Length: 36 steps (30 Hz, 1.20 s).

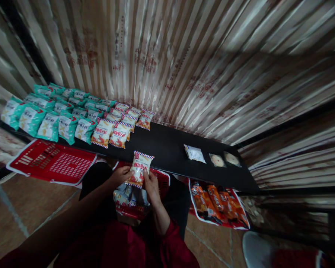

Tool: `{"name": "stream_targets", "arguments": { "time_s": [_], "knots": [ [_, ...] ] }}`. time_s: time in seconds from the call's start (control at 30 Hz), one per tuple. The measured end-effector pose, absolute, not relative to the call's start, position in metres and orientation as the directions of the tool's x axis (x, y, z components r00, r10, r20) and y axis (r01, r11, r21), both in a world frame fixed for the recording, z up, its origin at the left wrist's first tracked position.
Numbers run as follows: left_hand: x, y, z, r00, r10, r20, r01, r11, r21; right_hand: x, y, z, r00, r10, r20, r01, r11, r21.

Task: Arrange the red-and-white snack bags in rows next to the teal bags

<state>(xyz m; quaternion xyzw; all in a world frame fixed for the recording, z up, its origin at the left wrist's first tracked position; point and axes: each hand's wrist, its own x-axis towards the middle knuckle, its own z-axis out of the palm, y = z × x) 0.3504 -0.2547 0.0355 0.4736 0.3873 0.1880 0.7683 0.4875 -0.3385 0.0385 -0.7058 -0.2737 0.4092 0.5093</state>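
Between my two hands is a snack bag (pixel 140 167), white and orange-red with striped ends, its printed front facing up. My left hand (pixel 121 176) grips its left side, and my right hand (pixel 151 183) pinches its right edge with the thumb on top. Below it, an open red box (pixel 131 211) on my lap holds more packets (pixel 125 194), partly hidden by the bag. Beyond my hands, several matching snack bags (pixel 120 134) stand in rows on the black shelf (pixel 159 143), beside rows of teal snack bags (pixel 48 124) on the left.
A white packet (pixel 194 153) and two clear-wrapped round items (pixel 217 160) lie on the shelf's right part. Orange packets (pixel 216 201) fill a red container under its front edge. A red printed panel (pixel 54 162) is at left, and a striped curtain (pixel 167 56) hangs behind.
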Motion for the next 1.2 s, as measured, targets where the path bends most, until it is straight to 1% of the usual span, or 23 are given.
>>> {"name": "stream_targets", "arguments": {
  "time_s": [0.1,0.3,0.4,0.5,0.7,0.83,0.93,1.07,1.2],
  "knots": [
    [0.352,-0.252,0.039,0.601,0.679,-0.421,0.067,0.483,0.873,0.486,-0.337,0.045,0.460,0.827,-0.322,-0.121,-0.301,-0.946],
    [0.356,-0.244,0.044,0.564,0.740,-0.366,0.057,0.407,0.911,0.490,-0.337,0.060,0.366,0.859,-0.358,-0.262,-0.274,-0.925],
    [0.358,-0.240,0.044,0.563,0.750,-0.347,0.049,0.389,0.920,0.493,-0.336,0.062,0.328,0.873,-0.360,-0.297,-0.266,-0.917],
    [0.362,-0.237,0.043,0.574,0.750,-0.330,0.043,0.375,0.926,0.496,-0.334,0.059,0.352,0.874,-0.336,-0.261,-0.254,-0.931],
    [0.371,-0.232,0.040,0.562,0.770,-0.302,0.045,0.336,0.941,0.505,-0.326,0.051,0.419,0.849,-0.322,-0.151,-0.284,-0.947],
    [0.375,-0.228,0.038,0.552,0.782,-0.289,0.036,0.324,0.945,0.510,-0.318,0.051,0.460,0.831,-0.313,-0.177,-0.260,-0.949],
    [0.379,-0.225,0.034,0.536,0.804,-0.257,0.003,0.302,0.953,0.513,-0.310,0.055,0.461,0.831,-0.312,-0.186,-0.253,-0.949],
    [0.388,-0.216,0.026,0.492,0.841,-0.222,-0.035,0.274,0.961,0.521,-0.302,0.058,0.436,0.845,-0.310,-0.115,-0.290,-0.950],
    [0.396,-0.205,0.019,0.482,0.851,-0.210,-0.013,0.246,0.969,0.533,-0.294,0.059,0.395,0.870,-0.296,-0.030,-0.309,-0.951]
  ]
}}
